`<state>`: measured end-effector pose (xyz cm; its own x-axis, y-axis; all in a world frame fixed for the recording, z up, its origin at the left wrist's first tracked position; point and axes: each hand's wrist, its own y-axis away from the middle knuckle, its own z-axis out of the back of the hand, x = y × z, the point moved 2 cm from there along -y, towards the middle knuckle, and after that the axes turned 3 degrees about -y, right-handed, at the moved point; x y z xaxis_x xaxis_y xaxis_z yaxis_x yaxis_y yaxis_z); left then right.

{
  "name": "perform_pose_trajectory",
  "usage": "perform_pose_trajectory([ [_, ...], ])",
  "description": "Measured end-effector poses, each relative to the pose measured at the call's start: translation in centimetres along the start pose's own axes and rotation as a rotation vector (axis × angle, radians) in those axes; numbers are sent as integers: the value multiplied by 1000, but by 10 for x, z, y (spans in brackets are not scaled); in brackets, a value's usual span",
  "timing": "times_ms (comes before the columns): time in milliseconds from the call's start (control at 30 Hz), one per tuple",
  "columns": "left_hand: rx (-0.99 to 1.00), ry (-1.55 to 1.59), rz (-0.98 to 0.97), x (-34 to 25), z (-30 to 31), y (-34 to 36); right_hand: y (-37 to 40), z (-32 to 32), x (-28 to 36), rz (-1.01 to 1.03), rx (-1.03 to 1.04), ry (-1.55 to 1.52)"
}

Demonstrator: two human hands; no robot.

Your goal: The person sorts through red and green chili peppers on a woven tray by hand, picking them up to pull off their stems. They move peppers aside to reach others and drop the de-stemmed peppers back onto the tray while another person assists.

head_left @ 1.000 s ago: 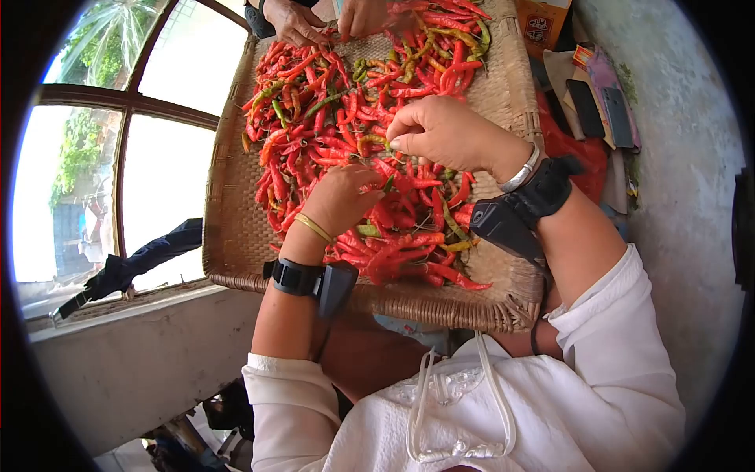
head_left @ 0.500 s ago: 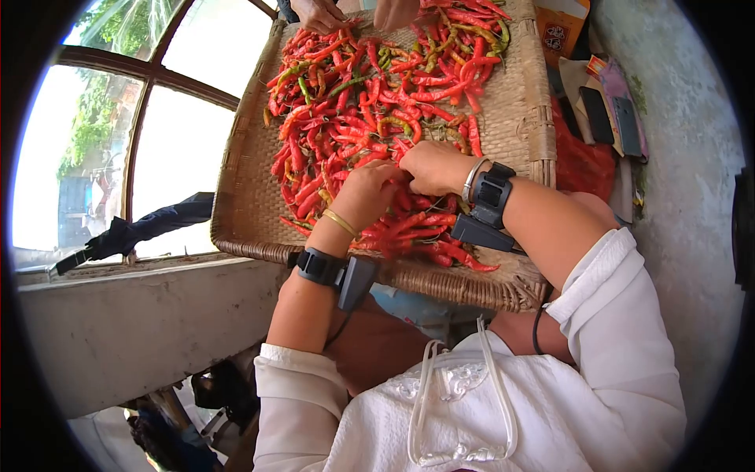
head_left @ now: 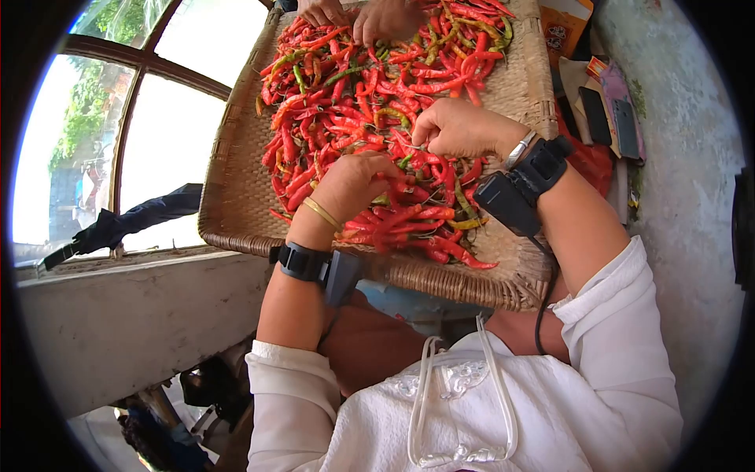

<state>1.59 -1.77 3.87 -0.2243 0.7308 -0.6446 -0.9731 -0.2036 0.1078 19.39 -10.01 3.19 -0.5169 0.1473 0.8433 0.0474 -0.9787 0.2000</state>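
Sorting of chillies looks to be the step in hand. The left hand (head_left: 351, 187) lies curled on the heap of chillies (head_left: 354, 94), its fingers closed around one red chilli (head_left: 405, 189) near the middle of the woven tray (head_left: 515, 86). Just beside it, the right hand (head_left: 464, 130) hovers over the heap with thumb and fingertips pressed together; whether they pinch a stalk is too small to tell. Another person's hands (head_left: 385, 20) work at the tray's far edge, well apart. The next move, as I judge it, calls for a firm hold with the left and a fine pinch at the stalk end with the right, without scattering neighbouring chillies over the rim.
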Motion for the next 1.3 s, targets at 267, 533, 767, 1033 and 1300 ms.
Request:
perform_pose_trajectory([
  [267, -294, 837, 267, 18, 40, -4, -14, 31, 7, -98, -79, -255],
  [533, -354, 943, 246, 14, 31, -22, -37, 26, 9, -66, -190, -743],
  [767, -312, 836, 228, 8, 18, -23, -35, 1, 22, -56, -95, -600],
  [1033, -290, -66, 110, 10, 10, -23, -40, 38, 10, 114, -693, -976],
  [1300, -150, -249, 142, 16, -6, -28, -27, 11, 0, -63, -113, 191],
])
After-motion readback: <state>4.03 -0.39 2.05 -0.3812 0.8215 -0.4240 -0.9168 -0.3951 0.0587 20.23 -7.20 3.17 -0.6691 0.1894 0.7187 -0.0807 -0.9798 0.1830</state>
